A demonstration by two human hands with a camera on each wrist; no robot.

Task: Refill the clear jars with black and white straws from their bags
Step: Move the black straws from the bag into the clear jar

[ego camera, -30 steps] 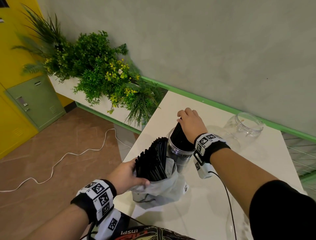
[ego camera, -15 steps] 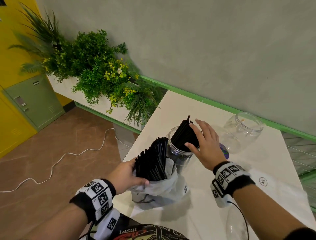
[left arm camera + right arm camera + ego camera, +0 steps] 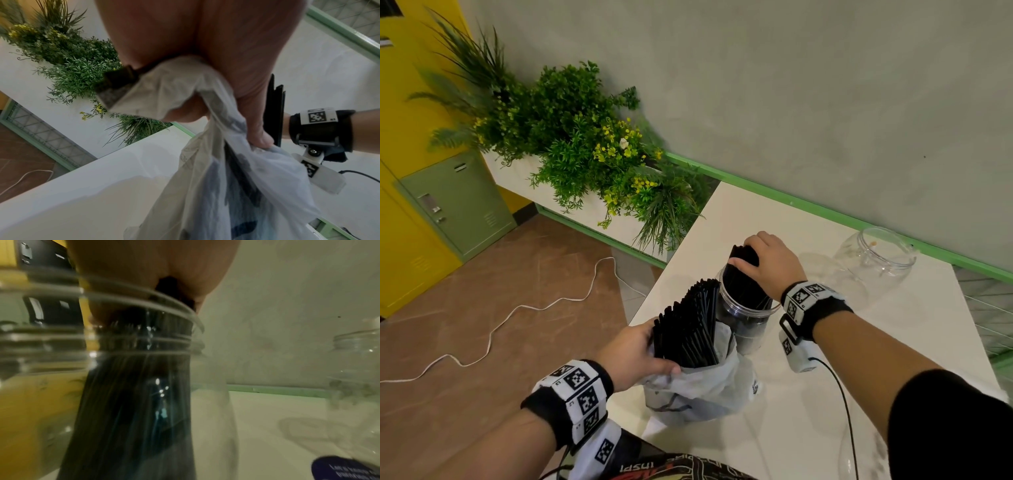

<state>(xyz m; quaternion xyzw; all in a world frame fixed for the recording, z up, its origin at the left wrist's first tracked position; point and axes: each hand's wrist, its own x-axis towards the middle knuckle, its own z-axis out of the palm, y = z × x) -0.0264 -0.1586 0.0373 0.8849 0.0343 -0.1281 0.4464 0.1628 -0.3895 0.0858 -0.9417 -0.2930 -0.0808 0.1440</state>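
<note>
A clear jar [image 3: 746,317] stands on the white table [image 3: 893,342] with a bundle of black straws [image 3: 744,274] leaning out of its mouth. My right hand [image 3: 763,260] grips the top of that bundle; through the jar wall [image 3: 41,353] the right wrist view shows the straws [image 3: 133,402] running down inside. Beside the jar, my left hand [image 3: 635,353] holds the rim of a thin plastic bag [image 3: 698,390] from which more black straws [image 3: 688,329] fan out. In the left wrist view my fingers [image 3: 255,126] pinch the crumpled bag [image 3: 226,178]. White straws are not in view.
A second clear jar [image 3: 876,257], empty, stands at the back right near the green-edged wall. A planter of green foliage [image 3: 592,154] sits left of the table. A white cable [image 3: 517,308] trails over the brown floor. A dark label [image 3: 345,467] lies near the jar's base.
My right hand, open beside the straws half a second ago, has returned to the top of the bundle in the jar and closed round it. The left hand and bag have stayed put.
</note>
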